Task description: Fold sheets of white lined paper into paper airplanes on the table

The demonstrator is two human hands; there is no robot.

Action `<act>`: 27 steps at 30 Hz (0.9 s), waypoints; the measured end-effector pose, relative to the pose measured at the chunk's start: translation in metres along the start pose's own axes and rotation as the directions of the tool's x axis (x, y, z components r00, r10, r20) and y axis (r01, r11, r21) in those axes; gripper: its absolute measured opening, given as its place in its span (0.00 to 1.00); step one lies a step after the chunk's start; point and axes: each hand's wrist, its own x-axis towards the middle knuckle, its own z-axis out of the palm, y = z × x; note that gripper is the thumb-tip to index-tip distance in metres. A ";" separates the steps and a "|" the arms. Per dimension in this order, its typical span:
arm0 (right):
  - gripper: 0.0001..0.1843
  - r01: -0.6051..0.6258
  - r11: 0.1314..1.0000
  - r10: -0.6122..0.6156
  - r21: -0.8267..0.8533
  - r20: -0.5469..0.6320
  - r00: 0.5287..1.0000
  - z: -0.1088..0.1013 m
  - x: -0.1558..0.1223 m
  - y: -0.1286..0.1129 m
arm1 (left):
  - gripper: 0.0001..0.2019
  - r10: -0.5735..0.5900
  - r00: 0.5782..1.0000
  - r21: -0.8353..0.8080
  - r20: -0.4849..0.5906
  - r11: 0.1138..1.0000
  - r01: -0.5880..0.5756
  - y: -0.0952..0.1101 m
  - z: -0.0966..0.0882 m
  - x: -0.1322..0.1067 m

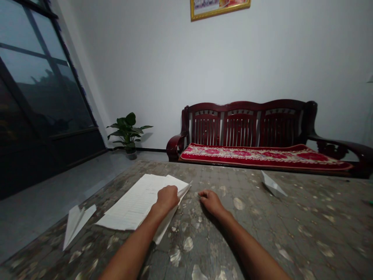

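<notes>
My left hand (167,197) is curled over the right edge of a stack of lined white paper sheets (136,204) on the patterned table (262,229), gripping the top sheet's edge. Just to its right, my right hand (210,201) rests on the bare tabletop with the fingers bent loosely, holding nothing that I can see. A folded paper plane (76,223) lies near the table's left edge. Another folded paper plane (272,185) sits farther away on the right.
A dark red wooden bench (247,124) with a red floral cushion (262,154) stands against the white wall behind the table. A potted plant (128,134) is in the corner by a large dark window (37,89). A gold-framed picture (220,7) hangs above.
</notes>
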 end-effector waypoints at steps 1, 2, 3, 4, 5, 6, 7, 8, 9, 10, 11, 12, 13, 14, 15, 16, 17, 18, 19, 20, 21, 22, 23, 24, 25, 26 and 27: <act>0.13 -0.003 0.998 0.004 0.056 -0.014 1.000 -0.001 -0.002 0.002 | 0.11 -0.001 1.000 -0.009 -0.014 1.000 0.001 -0.003 -0.007 0.002; 0.13 -0.006 0.994 0.009 0.111 -0.030 1.000 -0.001 -0.004 0.003 | 0.10 0.007 0.999 -0.045 -0.032 0.999 -0.009 -0.005 -0.013 0.005; 0.13 -0.009 0.986 0.017 0.166 -0.048 0.999 -0.001 -0.006 0.003 | 0.09 0.018 0.998 -0.139 -0.063 0.990 -0.027 -0.007 -0.019 0.006; 0.14 -0.014 0.976 0.029 0.219 -0.065 0.997 -0.001 -0.008 0.003 | 0.08 0.021 0.996 -0.269 -0.085 0.962 -0.043 -0.009 -0.024 0.008; 0.17 -0.020 0.963 0.043 0.269 -0.078 0.996 -0.001 -0.010 0.002 | 0.08 0.023 0.995 -0.431 -0.093 0.900 -0.061 -0.009 -0.027 0.009; 0.21 -0.024 0.950 0.054 0.310 -0.088 0.995 -0.002 -0.011 0.000 | 0.08 0.028 0.996 -0.598 -0.083 0.798 -0.072 -0.008 -0.028 0.009; 0.26 -0.027 0.932 0.065 0.362 -0.092 0.994 -0.003 -0.013 -0.002 | 0.08 0.039 0.998 -0.742 -0.056 0.667 -0.068 -0.006 -0.028 0.009; 0.30 -0.035 0.901 0.078 0.433 -0.083 0.993 -0.005 -0.015 -0.005 | 0.09 0.058 0.998 -0.849 -0.025 0.526 -0.052 -0.004 -0.025 0.009; 0.33 -0.045 0.853 0.092 0.519 -0.065 0.994 -0.008 -0.017 -0.007 | 0.11 0.080 0.997 -0.918 0.001 0.396 -0.031 -0.001 -0.021 0.009; 0.35 -0.061 0.791 0.105 0.609 -0.038 0.994 -0.012 -0.019 -0.009 | 0.13 0.097 0.995 -0.956 0.019 0.293 -0.011 0.002 -0.015 0.009; 0.36 -0.078 0.721 0.118 0.688 -0.011 0.993 -0.016 -0.021 -0.010 | 0.15 0.104 0.994 -0.974 0.031 0.225 0.007 0.005 -0.007 0.010; 0.35 -0.093 0.658 0.131 0.747 0.007 0.991 -0.020 -0.022 -0.010 | 0.18 0.106 0.994 -0.984 0.034 0.180 0.015 0.006 0.001 0.012; 0.32 -0.098 0.620 0.144 0.778 0.010 0.989 -0.024 -0.023 -0.010 | 0.19 0.103 0.994 -0.987 0.039 0.162 0.022 0.007 0.010 0.014; 0.29 -0.090 0.617 0.157 0.782 -0.010 0.988 -0.028 -0.024 -0.008 | 0.20 0.089 0.995 -0.985 0.035 0.174 0.019 0.006 0.020 0.016; 0.26 -0.074 0.631 0.166 0.772 -0.041 0.985 -0.030 -0.023 -0.006 | 0.20 0.064 0.998 -0.976 0.010 0.217 -0.004 0.005 0.030 0.019; 0.25 -0.055 0.656 0.169 0.753 -0.076 0.983 -0.032 -0.022 -0.003 | 0.20 0.036 0.999 -0.954 -0.019 0.299 -0.029 0.003 0.040 0.022; 0.24 -0.035 0.686 0.166 0.726 -0.110 0.980 -0.033 -0.021 0.000 | 0.21 0.000 0.998 -0.909 -0.062 0.413 -0.056 0.001 0.049 0.024; 0.24 -0.016 0.720 0.156 0.694 -0.140 0.978 -0.033 -0.019 0.004 | 0.21 -0.024 0.995 -0.849 -0.097 0.525 -0.070 -0.001 0.057 0.025; 0.24 0.001 0.754 0.144 0.657 -0.168 0.975 -0.033 -0.017 0.008 | 0.21 -0.040 0.992 -0.815 -0.118 0.575 -0.074 -0.002 0.065 0.026; 0.24 0.017 0.784 0.132 0.620 -0.194 0.972 -0.032 -0.015 0.012 | 0.20 -0.050 0.990 -0.784 -0.133 0.616 -0.075 -0.003 0.071 0.027; 0.24 0.030 0.809 0.122 0.587 -0.218 0.968 -0.032 -0.013 0.015 | 0.19 -0.053 0.989 -0.763 -0.140 0.642 -0.074 -0.004 0.076 0.027; 0.24 0.041 0.825 0.118 0.563 -0.243 0.963 -0.031 -0.011 0.019 | 0.18 -0.050 0.989 -0.749 -0.141 0.659 -0.073 -0.004 0.079 0.026; 0.24 0.047 0.833 0.124 0.551 -0.269 0.955 -0.031 -0.009 0.022 | 0.18 -0.041 0.990 -0.730 -0.137 0.680 -0.073 -0.005 0.080 0.025; 0.24 0.050 0.835 0.137 0.549 -0.296 0.945 -0.032 -0.008 0.026 | 0.17 -0.028 0.991 -0.715 -0.128 0.695 -0.073 -0.006 0.080 0.025; 0.24 0.051 0.831 0.157 0.554 -0.322 0.934 -0.034 -0.007 0.029 | 0.16 -0.010 0.993 -0.694 -0.115 0.717 -0.073 -0.007 0.077 0.024; 0.25 0.050 0.826 0.179 0.561 -0.346 0.921 -0.036 -0.007 0.032 | 0.14 0.004 0.995 -0.655 -0.101 0.752 -0.069 -0.010 0.073 0.023; 0.25 0.049 0.822 0.197 0.568 -0.364 0.910 -0.039 -0.006 0.035 | 0.12 0.013 0.996 -0.607 -0.084 0.792 -0.062 -0.013 0.067 0.022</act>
